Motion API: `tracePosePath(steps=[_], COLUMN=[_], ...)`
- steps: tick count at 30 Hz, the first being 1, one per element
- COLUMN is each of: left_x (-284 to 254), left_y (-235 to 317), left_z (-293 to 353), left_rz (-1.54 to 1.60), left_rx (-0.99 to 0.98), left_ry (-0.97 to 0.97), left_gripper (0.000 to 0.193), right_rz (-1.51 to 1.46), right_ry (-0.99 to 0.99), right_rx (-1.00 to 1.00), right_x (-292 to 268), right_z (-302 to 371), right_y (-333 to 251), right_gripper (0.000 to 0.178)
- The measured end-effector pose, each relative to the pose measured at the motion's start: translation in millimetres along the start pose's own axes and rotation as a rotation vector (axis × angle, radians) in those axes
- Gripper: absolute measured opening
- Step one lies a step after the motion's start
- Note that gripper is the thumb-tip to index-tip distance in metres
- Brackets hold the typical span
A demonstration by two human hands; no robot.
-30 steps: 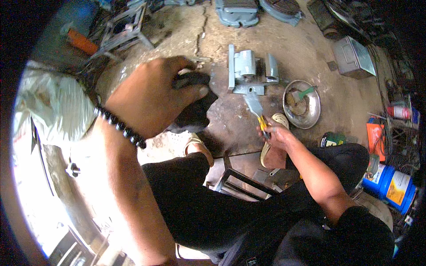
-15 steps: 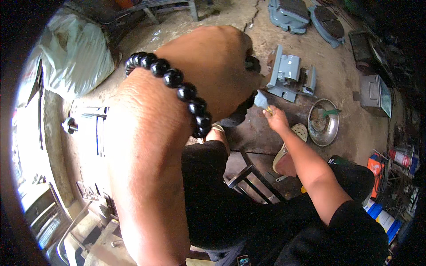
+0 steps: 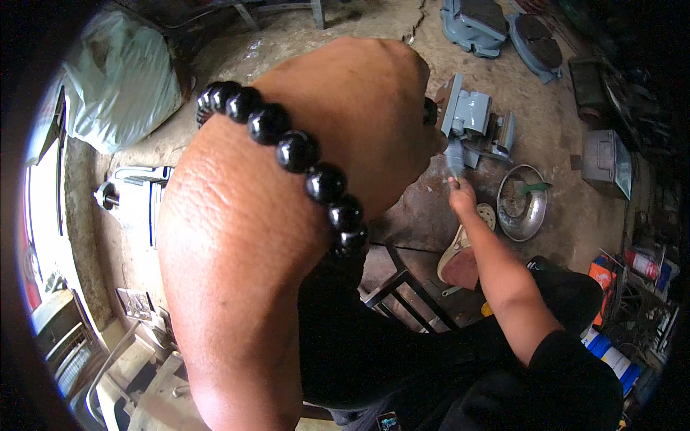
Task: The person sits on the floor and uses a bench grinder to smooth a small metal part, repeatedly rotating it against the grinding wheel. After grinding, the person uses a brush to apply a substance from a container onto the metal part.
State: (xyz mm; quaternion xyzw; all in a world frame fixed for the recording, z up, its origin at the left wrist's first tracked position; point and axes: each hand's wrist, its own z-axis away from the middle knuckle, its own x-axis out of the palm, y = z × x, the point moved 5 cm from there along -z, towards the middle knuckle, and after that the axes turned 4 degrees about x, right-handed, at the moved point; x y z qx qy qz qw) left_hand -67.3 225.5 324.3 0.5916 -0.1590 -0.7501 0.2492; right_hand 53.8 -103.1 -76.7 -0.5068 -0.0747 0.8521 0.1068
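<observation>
My left hand (image 3: 359,108), with a black bead bracelet (image 3: 298,151) at the wrist, looms large and close across the middle. Its back faces me; the curled fingers are mostly hidden, and a small dark piece (image 3: 430,111) shows at their edge. I cannot make out what they hold. Farther off, my right hand (image 3: 463,195) grips a paintbrush (image 3: 454,156) by its handle. Its bristles are grey-blue and smeared by motion. They overlap the lower left edge of a grey-blue painted metal part (image 3: 472,111) on the floor; whether they touch it, I cannot tell.
A metal bowl (image 3: 533,226) holding a green-handled tool (image 3: 533,188) lies right of my shoe (image 3: 460,251). Two more grey-blue parts (image 3: 471,29) (image 3: 535,43) lie at the far right. A metal box (image 3: 604,161), a black metal frame (image 3: 402,284) and a plastic bag (image 3: 122,86) stand around.
My right hand has moved the paintbrush up and right, closer to the grey-blue part. My left hand has shifted slightly right and looks larger.
</observation>
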Motion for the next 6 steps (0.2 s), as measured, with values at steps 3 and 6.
tracePosePath(steps=[3, 6], left_x=[-3, -3], left_y=[5, 7], left_z=[-2, -4], left_rz=[-0.021, 0.000], left_rx=[0.099, 0.091], left_ry=[0.041, -0.019], left_gripper=[0.027, 0.027], right_rz=[0.002, 0.075], right_ry=[0.046, 0.045], right_rx=[0.022, -0.090], right_x=[-5, -1], right_z=[19, 45], right_y=[17, 14], right_gripper=[0.052, 0.051])
